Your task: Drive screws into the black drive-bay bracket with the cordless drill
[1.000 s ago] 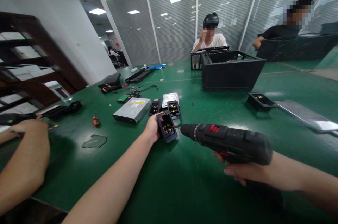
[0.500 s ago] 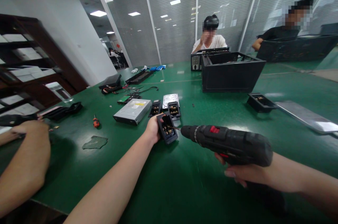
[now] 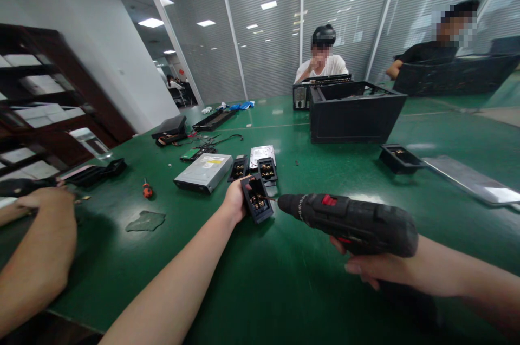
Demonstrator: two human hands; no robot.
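My left hand [image 3: 234, 201] is closed around a small black box [image 3: 264, 215] with brass-coloured metal parts inside, holding it tilted with its opening towards the right. My right hand [image 3: 374, 266] grips a black cordless drill [image 3: 349, 223] with red switches. The drill's thin bit reaches the box's open side; where exactly its tip touches is too small to tell. Just behind the box lie two similar black boxes, one at the left [image 3: 238, 168] and one at the right [image 3: 267, 170], in front of a silver hard drive [image 3: 262, 155].
A silver optical drive [image 3: 203, 173], an orange screwdriver [image 3: 147, 189] and a dark flat shard [image 3: 145, 221] lie left on the green table [image 3: 309, 291]. A co-worker's arm [image 3: 44, 236] is at far left. Black computer cases [image 3: 353, 117] stand behind; another black box [image 3: 400, 159] sits right.
The box and drill hold nearly the same position. The whole view has shifted very slightly, and the seated person across the table has moved a hand a little near the face.
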